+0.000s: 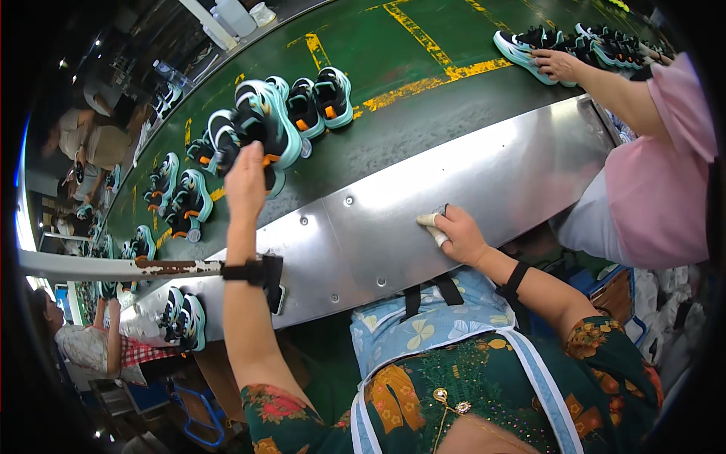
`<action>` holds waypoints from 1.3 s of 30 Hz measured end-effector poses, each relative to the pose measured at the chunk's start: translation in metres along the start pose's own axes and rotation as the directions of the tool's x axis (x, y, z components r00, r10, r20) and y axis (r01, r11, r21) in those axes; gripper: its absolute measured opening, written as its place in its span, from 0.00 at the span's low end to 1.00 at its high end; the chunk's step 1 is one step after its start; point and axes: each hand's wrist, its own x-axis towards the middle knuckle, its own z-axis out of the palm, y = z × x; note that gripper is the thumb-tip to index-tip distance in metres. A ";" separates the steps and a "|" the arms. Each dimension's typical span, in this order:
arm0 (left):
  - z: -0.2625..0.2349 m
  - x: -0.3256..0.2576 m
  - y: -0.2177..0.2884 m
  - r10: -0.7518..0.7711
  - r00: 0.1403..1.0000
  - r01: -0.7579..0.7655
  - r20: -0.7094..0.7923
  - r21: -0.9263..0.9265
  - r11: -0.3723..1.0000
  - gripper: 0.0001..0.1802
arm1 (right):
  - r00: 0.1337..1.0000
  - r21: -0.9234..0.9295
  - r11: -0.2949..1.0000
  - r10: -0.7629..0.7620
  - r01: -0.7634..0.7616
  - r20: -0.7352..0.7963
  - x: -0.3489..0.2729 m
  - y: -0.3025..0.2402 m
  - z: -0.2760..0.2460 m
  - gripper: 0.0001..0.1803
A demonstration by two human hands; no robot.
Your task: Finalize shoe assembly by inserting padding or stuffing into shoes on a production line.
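My left hand (246,181) reaches over the line with its fingers closed on the heel end of a black sneaker (276,125) with a mint-and-white sole and an orange patch. Matching sneakers (331,98) stand just beyond it, and others partly hide behind the held one. My right hand (457,233) is over the metal ledge (363,227), near its front edge. Pale covers wrap two of its digits, which are bent loosely and apart. No object shows between them.
A green belt (370,45) with yellow markings carries more sneakers (189,200) at left. A pole (121,265) crosses by my left forearm. On the right, a co-worker's hand (556,66) touches sneakers (522,53). Another pair (184,318) sits at the ledge's left end.
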 end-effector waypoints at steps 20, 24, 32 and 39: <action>0.095 -0.201 -0.013 -0.066 0.998 0.062 0.002 0.320 0.946 0.29 | 1.000 0.050 0.999 -0.015 0.015 0.010 0.007 -0.001 -0.009 0.20; 0.098 -0.211 -0.014 -0.110 0.994 0.099 0.016 0.330 0.939 0.30 | 0.999 -0.002 1.000 -0.011 0.011 0.032 0.003 -0.004 0.001 0.17; 0.097 -0.202 -0.043 -0.177 0.984 0.174 0.009 0.139 0.975 0.30 | 1.000 -0.046 0.999 0.006 -0.006 0.012 -0.005 -0.007 0.006 0.17; 0.068 -0.078 -0.108 -0.312 0.787 0.423 -0.533 0.096 0.901 0.35 | 1.000 -0.030 1.000 0.006 -0.006 0.015 -0.001 -0.004 0.001 0.16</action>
